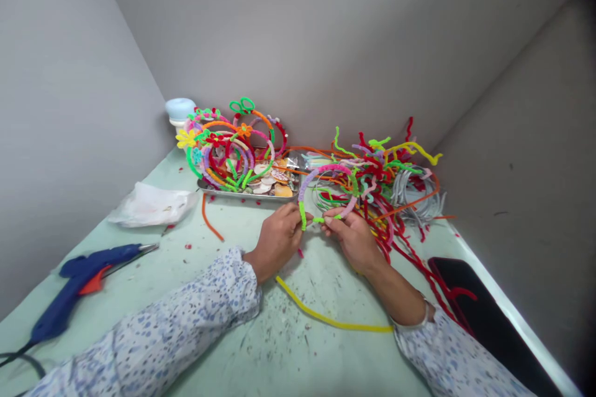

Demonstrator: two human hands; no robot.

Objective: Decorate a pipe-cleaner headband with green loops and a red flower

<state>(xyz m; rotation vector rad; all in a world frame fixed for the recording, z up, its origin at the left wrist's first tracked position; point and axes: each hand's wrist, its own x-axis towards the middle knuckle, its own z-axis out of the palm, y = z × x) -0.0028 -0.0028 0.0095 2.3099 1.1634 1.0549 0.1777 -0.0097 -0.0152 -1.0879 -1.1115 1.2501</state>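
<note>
Both my hands hold a headband wrapped in fuzzy pipe cleaner, its bands purple, pink and green. My left hand pinches it near the bright green left end, which points down. At the other side my right hand grips the pink and green end, with a bright green tip reaching toward the left hand. A small gap lies between the two ends. Below the hands, a yellow pipe cleaner curves across the table. An orange pipe cleaner piece lies left of my left hand.
Finished-looking headbands stand on a metal tray with shells. A pile of pipe cleaners and coiled silver bands lies at right. A blue glue gun, plastic bag, dark phone and blue-lidded container surround the work area.
</note>
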